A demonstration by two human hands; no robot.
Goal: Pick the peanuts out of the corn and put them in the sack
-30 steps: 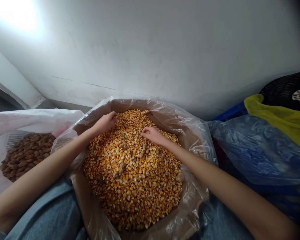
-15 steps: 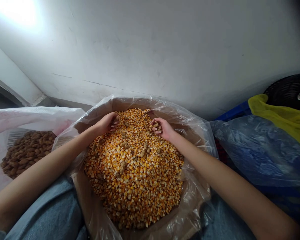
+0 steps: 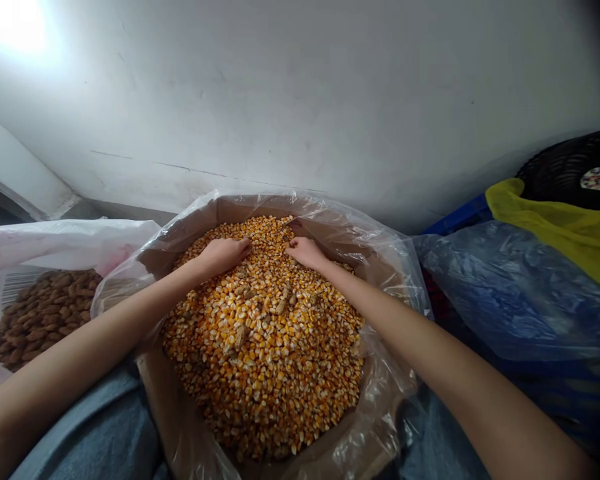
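A heap of yellow corn kernels (image 3: 275, 360) fills a box lined with a clear plastic bag (image 3: 375, 400). Several unshelled peanuts (image 3: 241, 337) lie scattered on the corn. My left hand (image 3: 226, 255) is palm down on the far left part of the heap, its fingers closed and their tips in the kernels; what they hold is hidden. Facing it across a small gap, my right hand (image 3: 305, 252) has its fingers bent together at the corn near the far edge, around something too small to make out.
On the left stands a white sack (image 3: 130, 233) with brown peanuts (image 3: 45, 313) inside. At the right are a blue plastic bag (image 3: 530, 293), yellow mesh (image 3: 545, 220), a blue crate (image 3: 460, 215) and a black fan-like object (image 3: 570, 173). A white wall (image 3: 290, 93) rises behind the box.
Both hands have moved toward each other and turned palm down onto the corn. The peanuts that showed in my right hand are now out of sight. The view has shifted slightly.
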